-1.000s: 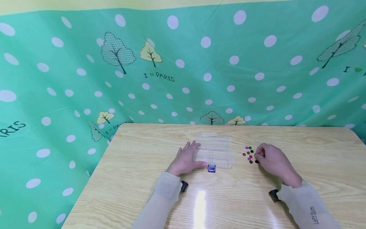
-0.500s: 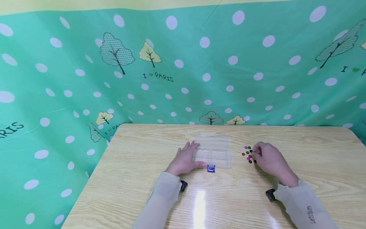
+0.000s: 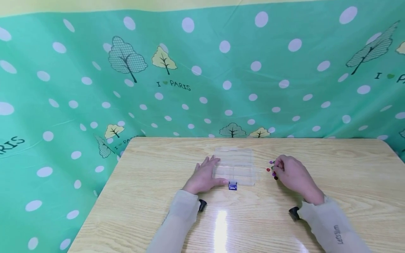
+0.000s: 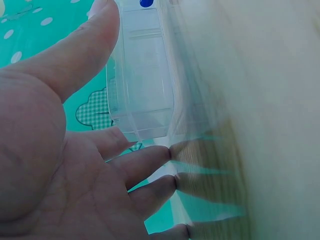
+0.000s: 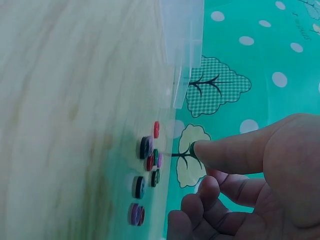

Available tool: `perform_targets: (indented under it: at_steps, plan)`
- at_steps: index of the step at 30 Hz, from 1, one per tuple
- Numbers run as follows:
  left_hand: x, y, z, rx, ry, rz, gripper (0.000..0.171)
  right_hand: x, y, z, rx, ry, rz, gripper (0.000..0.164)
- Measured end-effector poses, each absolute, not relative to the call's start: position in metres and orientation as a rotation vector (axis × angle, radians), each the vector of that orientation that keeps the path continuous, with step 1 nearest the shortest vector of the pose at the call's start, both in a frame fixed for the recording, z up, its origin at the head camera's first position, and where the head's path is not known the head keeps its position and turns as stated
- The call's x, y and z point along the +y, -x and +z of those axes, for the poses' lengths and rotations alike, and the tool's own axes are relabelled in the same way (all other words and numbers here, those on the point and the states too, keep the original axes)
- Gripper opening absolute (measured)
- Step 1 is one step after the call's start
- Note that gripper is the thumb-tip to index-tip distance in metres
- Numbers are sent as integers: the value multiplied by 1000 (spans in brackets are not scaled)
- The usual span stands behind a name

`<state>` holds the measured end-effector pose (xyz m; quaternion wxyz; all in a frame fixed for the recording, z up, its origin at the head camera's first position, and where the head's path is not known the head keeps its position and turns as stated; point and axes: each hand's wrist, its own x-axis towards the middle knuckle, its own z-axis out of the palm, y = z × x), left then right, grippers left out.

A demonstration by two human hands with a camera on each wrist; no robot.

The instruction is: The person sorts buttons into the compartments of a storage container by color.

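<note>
A clear plastic compartment box (image 3: 242, 172) with a blue clasp (image 3: 232, 186) lies on the table. My left hand (image 3: 204, 177) rests at its left side, fingers spread and thumb near the clasp. In the left wrist view, the index fingertip meets the box's wall (image 4: 145, 70). My right hand (image 3: 292, 177) is over a cluster of small round buttons, partly covering them. The right wrist view shows a dark green button (image 5: 192, 151) pinched at the thumb tip, above the table. Below it lie several loose buttons, among them a red button (image 5: 156, 129) and a black button (image 5: 139, 187).
The wood-grain table (image 3: 152, 196) carries the box and buttons. A green dotted curtain (image 3: 177, 116) hangs behind its far edge and along the left side. Black wrist straps (image 3: 294, 213) show at the sleeves.
My right hand has moved a little left and away from me, covering more of the buttons. My left hand stays at the box. The head view has shifted slightly.
</note>
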<state>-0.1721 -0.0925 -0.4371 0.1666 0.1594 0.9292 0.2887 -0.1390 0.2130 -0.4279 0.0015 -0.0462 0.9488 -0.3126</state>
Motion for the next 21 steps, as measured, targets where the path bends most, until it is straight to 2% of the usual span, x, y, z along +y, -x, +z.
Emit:
perform_targets:
  at_steps: [21]
  plan:
    - [-93,173,-436,2650,-465,815,90,194,142,-415,2981,154,-1017,4]
